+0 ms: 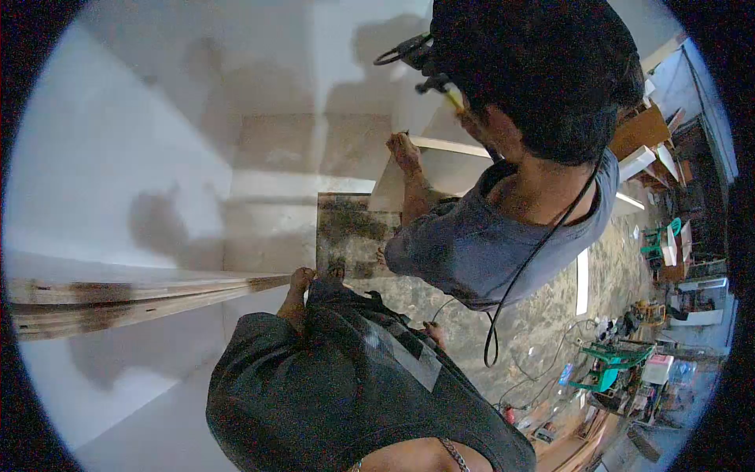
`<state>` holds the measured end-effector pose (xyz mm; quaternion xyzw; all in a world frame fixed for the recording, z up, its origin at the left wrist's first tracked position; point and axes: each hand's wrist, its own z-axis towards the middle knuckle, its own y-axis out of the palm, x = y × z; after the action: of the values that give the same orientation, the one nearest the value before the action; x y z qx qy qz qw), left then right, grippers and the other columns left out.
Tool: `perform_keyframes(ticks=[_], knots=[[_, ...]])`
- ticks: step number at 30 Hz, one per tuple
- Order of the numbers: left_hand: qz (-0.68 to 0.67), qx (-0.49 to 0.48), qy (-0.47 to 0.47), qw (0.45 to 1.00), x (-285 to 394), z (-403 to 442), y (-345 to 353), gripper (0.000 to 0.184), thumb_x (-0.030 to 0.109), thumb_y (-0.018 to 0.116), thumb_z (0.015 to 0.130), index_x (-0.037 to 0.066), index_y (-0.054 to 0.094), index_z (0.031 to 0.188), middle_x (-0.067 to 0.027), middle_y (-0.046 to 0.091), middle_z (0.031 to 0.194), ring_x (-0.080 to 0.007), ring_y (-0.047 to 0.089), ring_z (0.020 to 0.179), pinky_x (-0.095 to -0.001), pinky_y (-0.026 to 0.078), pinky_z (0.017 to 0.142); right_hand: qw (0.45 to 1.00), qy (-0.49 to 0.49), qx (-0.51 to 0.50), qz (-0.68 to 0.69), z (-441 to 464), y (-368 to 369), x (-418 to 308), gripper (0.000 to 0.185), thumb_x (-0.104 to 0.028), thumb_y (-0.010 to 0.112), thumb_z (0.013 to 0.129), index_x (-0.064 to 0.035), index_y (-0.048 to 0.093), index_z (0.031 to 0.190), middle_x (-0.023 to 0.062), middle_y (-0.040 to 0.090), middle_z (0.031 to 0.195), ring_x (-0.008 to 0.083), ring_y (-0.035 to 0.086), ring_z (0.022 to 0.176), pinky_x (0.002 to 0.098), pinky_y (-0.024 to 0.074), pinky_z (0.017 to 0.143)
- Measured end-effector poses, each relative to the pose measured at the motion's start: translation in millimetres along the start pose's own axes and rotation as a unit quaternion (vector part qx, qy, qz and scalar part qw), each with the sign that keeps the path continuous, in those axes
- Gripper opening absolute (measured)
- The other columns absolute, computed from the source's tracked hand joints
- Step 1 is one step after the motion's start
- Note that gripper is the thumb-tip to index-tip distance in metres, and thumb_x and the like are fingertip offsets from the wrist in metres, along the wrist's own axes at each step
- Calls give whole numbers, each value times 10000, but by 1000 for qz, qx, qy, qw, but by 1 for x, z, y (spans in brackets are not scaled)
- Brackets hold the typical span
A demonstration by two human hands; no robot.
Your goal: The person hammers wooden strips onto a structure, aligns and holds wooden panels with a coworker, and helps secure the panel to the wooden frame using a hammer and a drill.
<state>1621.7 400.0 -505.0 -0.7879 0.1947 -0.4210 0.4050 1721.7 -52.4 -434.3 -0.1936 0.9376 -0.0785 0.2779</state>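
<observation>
My left hand (302,278) is closed at the near end of a long white board (149,295) with a rough brown layered edge, which stretches off to the left. My fingers seem to grip its corner, though they are small and partly blurred. Low beside my dark shirt (314,377), my right hand (434,335) shows only in part; its fingers are too dim to read. A co-worker in a grey shirt (503,228) stands close on the right, and that person's hand (404,151) holds the upper corner of a pale panel (429,169).
A dark patterned sheet or mat (346,228) lies on the stained floor (503,330) between us. White walls (118,157) with shadows rise on the left. At the right are green chairs (609,366), loose cables, and wooden pieces (641,134).
</observation>
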Motion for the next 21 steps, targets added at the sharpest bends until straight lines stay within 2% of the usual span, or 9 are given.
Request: perform_keyframes(ticks=[1, 3, 5, 7, 8, 10, 16, 19, 21], knots=[[2, 4, 14, 1000, 2, -3, -3, 310, 341, 499, 809, 54, 604, 864, -182, 601, 862, -313, 587, 794, -393, 477, 659, 1000, -2, -1, 2, 0, 0, 0, 392, -264, 593, 782, 62, 536, 993, 169, 634, 876, 238, 611, 786, 343, 478, 650], [-8, -3, 15, 1000, -41, 17, 37, 309, 350, 506, 801, 67, 611, 867, -183, 601, 869, -323, 582, 807, -405, 472, 681, 1000, -4, -3, 3, -6, 2, -5, 400, -258, 599, 780, 71, 529, 996, 166, 638, 850, 237, 616, 759, 345, 478, 639], [-18, -10, 17, 1000, -53, 30, 57, 308, 359, 513, 794, 80, 619, 870, -185, 601, 877, -333, 576, 821, -417, 467, 703, 997, -11, 14, -73, -30, 4, -25, 401, -275, 604, 779, 67, 539, 979, 155, 640, 817, 229, 614, 739, 338, 473, 631], [-22, -62, -57, 996, -50, 38, 65, 310, 367, 536, 772, 82, 632, 845, -178, 606, 879, -343, 568, 853, -433, 451, 747, 998, -17, 4, -61, -21, 3, -18, 398, -276, 603, 778, 64, 542, 976, 155, 639, 820, 228, 613, 739, 338, 472, 634], [-22, -62, -57, 996, -56, 39, 68, 310, 367, 536, 772, 82, 632, 845, -178, 606, 879, -343, 568, 853, -433, 451, 747, 999, -23, -7, -49, -8, 1, -8, 395, -277, 601, 778, 62, 544, 973, 155, 638, 823, 227, 612, 740, 338, 471, 637], [36, 47, 105, 993, -73, 37, 71, 346, 376, 541, 762, 44, 636, 781, -186, 608, 809, -302, 595, 730, -408, 476, 671, 999, -36, -28, -24, 13, -1, 8, 389, -280, 599, 778, 56, 550, 967, 154, 636, 830, 226, 609, 741, 338, 469, 642], [-70, 35, 32, 996, 5, 2, -4, 297, 258, 482, 817, -12, 603, 787, -117, 559, 621, -141, 509, 437, -256, 406, 389, 998, -47, -29, 23, 19, -3, 13, 345, -248, 591, 781, 59, 556, 933, 139, 641, 774, 234, 614, 695, 335, 466, 628], [13, 2, 57, 998, -55, 24, 49, 223, 260, 468, 820, 78, 595, 840, -106, 582, 752, -223, 543, 615, -336, 445, 523, 999, -46, -18, 15, 1, 0, 0, 334, -233, 593, 783, 65, 555, 929, 135, 643, 768, 233, 617, 687, 328, 466, 615], [144, 8, 165, 976, -92, 41, 77, 188, 262, 459, 821, 139, 590, 875, -98, 596, 840, -278, 566, 734, -389, 471, 612, 999, -44, -9, -3, -3, 1, -5, 334, -227, 596, 784, 69, 554, 934, 136, 643, 777, 230, 617, 690, 321, 466, 606]])
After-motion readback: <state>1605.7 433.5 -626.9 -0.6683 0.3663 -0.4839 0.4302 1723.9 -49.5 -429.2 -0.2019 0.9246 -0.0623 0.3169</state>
